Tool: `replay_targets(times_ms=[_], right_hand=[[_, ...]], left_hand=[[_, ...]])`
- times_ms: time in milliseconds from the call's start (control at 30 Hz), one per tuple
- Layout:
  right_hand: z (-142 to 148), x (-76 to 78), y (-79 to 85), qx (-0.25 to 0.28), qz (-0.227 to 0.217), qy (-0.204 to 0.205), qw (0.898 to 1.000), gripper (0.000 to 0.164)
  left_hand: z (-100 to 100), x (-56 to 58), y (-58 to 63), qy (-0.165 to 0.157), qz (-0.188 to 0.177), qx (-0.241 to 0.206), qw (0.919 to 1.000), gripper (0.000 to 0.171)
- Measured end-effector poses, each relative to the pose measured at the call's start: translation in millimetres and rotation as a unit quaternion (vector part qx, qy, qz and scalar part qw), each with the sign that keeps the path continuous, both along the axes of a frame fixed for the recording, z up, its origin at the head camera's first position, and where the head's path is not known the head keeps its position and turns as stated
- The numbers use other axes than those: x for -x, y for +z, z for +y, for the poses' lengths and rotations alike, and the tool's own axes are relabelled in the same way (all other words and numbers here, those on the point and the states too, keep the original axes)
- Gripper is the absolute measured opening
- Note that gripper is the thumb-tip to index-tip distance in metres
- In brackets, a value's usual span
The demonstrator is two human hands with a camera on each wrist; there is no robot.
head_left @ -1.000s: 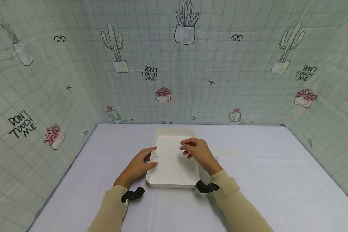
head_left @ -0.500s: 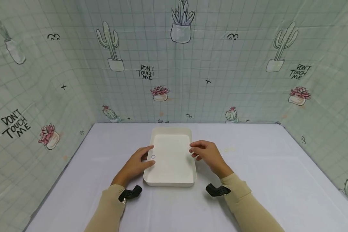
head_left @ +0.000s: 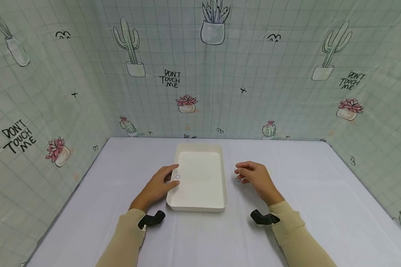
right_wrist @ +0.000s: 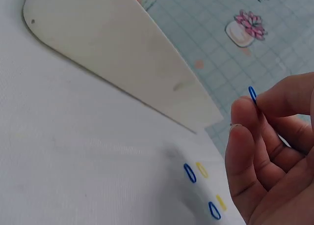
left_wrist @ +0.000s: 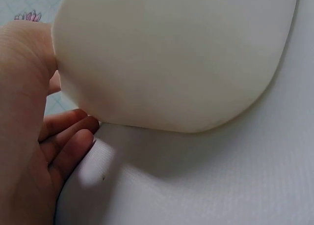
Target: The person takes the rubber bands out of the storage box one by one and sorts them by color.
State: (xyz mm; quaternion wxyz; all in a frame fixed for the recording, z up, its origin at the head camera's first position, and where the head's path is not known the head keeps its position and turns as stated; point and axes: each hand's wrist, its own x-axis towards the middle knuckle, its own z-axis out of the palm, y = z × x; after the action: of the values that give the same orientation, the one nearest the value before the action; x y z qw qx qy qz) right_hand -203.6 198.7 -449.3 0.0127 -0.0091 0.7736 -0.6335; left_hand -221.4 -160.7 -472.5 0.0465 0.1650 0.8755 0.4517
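My left hand (head_left: 156, 189) grips the left side of a shallow white tray (head_left: 200, 208), thumb and index finger reaching over its rim. In the left wrist view, curled fingers (left_wrist: 73, 146) lie against the lower edge of the tray wall (left_wrist: 176, 77). A small thin ring (head_left: 178, 177) lies inside the tray, between that thumb and index finger. To the right of the tray, my right hand (head_left: 255, 180) is over the table. Its thumb and index finger pinch a small blue ring (right_wrist: 252, 94).
On the white table (head_left: 200, 241), blue rings (right_wrist: 190, 173) and yellow rings (right_wrist: 202, 170) lie beneath the right hand, mostly hidden in the head view. A cloth printed with cacti (head_left: 214, 74) stands around the table's back and sides.
My right hand has moved right, from above the tray to above the table, still pinching the small ring. My left hand has stayed at the tray's left side. The head view has shifted slightly.
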Motion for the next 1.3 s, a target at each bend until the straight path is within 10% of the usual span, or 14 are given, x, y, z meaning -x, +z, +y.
replay_targets(times_ms=[1300], right_hand=[[63.0,9.1,-11.4,-0.197,-0.037,-0.062,0.978,0.025]], left_hand=[[-1.0,6.0,3.4,-0.005,0.008,0.012,0.9999,0.059]])
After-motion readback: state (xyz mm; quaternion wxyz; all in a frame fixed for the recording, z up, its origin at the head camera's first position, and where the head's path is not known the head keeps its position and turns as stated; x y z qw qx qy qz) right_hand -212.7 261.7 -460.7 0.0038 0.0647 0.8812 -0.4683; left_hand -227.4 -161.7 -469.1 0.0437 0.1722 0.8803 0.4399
